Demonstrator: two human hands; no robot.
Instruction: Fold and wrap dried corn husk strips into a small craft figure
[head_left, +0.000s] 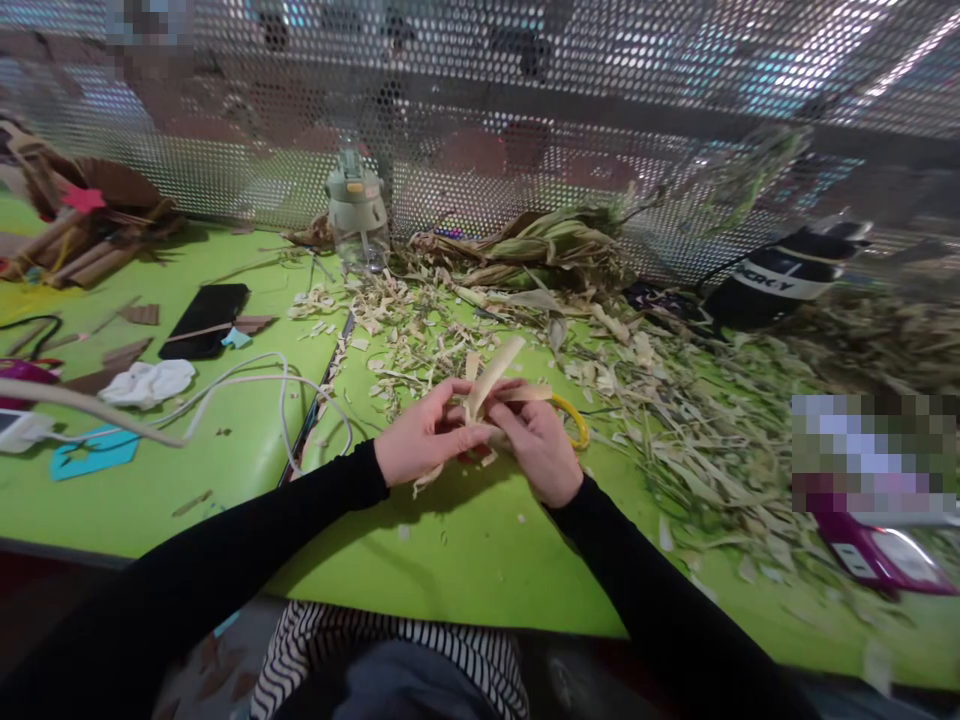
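Observation:
Close together over the green table point(465, 560), both of my hands hold pale, dry strips of plant husk point(495, 372). My left hand point(431, 435) is closed on the lower left part of the strips, its thumb lying across them. The fingers of my right hand point(536, 445) pinch the strips from the other side. One broad strip stands up at a slant between the hands, and another juts out over the right fingers. A thin piece dangles beneath the left hand. Just beyond my right hand lies a yellow ring-shaped thing point(576, 420), partly hidden.
Husk scraps point(420, 335) cover the table's back and right. A clear bottle point(357, 215) stands by the perforated metal screen point(480, 130), near dried leaves point(540, 245). To the left are a black phone point(206, 320), white cables point(281, 400) and crumpled tissue point(148, 385). A purple tool point(881, 545) lies right.

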